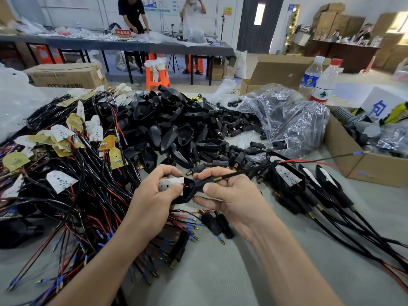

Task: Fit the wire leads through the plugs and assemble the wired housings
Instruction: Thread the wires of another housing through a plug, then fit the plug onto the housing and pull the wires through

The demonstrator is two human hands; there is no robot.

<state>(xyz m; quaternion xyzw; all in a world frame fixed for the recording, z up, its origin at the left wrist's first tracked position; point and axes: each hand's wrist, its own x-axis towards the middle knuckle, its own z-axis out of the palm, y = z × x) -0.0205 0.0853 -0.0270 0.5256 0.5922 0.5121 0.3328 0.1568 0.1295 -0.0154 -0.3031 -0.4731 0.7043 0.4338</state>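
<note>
While handheld, housing (187, 192) seemingly neck-end rightward.

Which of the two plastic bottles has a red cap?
The nearer bottle, with the red-and-white label; the other bottle has a blue label and a pale cap.

My grey table (220, 272) bears tangled wire leads (66, 195) at left, heaped empty housings (167, 120) and loose plugs (238, 127) centre, wired housings (309, 195) at right.
</note>
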